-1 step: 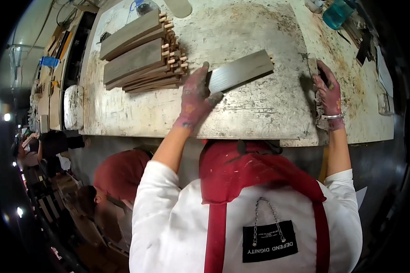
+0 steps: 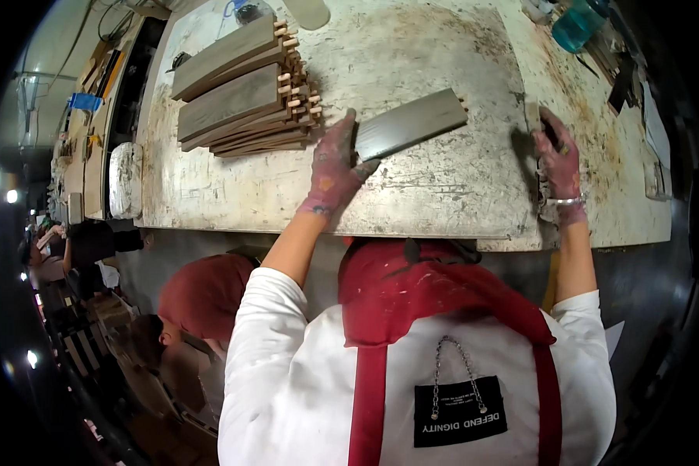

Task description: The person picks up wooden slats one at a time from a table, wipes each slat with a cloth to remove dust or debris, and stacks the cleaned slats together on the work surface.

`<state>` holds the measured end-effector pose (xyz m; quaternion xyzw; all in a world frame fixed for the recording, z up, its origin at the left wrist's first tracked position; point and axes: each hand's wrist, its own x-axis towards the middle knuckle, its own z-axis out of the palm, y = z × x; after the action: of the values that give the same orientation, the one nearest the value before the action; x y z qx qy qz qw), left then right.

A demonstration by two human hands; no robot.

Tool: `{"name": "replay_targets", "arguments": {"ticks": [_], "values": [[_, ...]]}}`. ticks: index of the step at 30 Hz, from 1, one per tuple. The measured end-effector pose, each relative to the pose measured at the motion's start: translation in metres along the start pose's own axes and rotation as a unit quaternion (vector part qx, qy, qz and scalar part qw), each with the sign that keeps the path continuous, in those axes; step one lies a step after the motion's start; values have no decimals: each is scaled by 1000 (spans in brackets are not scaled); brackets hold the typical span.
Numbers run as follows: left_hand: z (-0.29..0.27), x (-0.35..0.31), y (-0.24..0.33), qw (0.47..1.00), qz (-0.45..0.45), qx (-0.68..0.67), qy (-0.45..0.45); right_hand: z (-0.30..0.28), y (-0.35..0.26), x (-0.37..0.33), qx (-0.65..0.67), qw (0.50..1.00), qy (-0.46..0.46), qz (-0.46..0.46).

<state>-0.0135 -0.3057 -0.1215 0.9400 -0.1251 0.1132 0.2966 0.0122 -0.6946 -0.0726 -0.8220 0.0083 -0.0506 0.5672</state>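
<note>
A grey-brown wooden board (image 2: 412, 124) with small dowel ends at its far right end lies at a slant on the worktable. My left hand (image 2: 334, 171), stained reddish, grips its near left end between thumb and fingers. Over to the right, my right hand (image 2: 558, 159) has its fingers curled round a pale, block-like piece (image 2: 533, 116), mostly hidden by the hand; its kind cannot be made out. Left of my left hand rises a stack of similar boards (image 2: 229, 101), wooden dowels sticking out of their right ends.
The scuffed, stained white worktable (image 2: 435, 202) spreads before me. A teal bottle (image 2: 579, 27) stands at the far right, near scraps. A pale container (image 2: 308, 12) is at the back. A person in a red shirt (image 2: 206, 299) bends over at the lower left.
The board's upper face has tipped slightly and catches the light differently. Both hands keep nearly the same places.
</note>
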Motion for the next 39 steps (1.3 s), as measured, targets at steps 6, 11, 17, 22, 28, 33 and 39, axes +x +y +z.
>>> {"name": "replay_targets", "arguments": {"ticks": [6,11,17,22,28,33,39], "values": [[-3,-6,11,990,112,16,78,9,4,-23,72,996,-45,13],[8,-30,2,991,18,-112,72,19,11,-26,81,994,-70,23],[-19,-73,-9,968,-136,-212,23,37,-4,-20,119,991,-50,47],[-55,-94,-20,997,-63,19,31,45,-2,-22,249,951,-100,153],[-55,-85,17,986,-46,161,9,81,-9,-31,617,679,-306,254],[-42,-64,22,985,-8,161,-65,99,-27,-43,596,679,-276,327],[-69,-68,0,987,2,140,-83,102,-23,-50,590,671,-317,319]]}}
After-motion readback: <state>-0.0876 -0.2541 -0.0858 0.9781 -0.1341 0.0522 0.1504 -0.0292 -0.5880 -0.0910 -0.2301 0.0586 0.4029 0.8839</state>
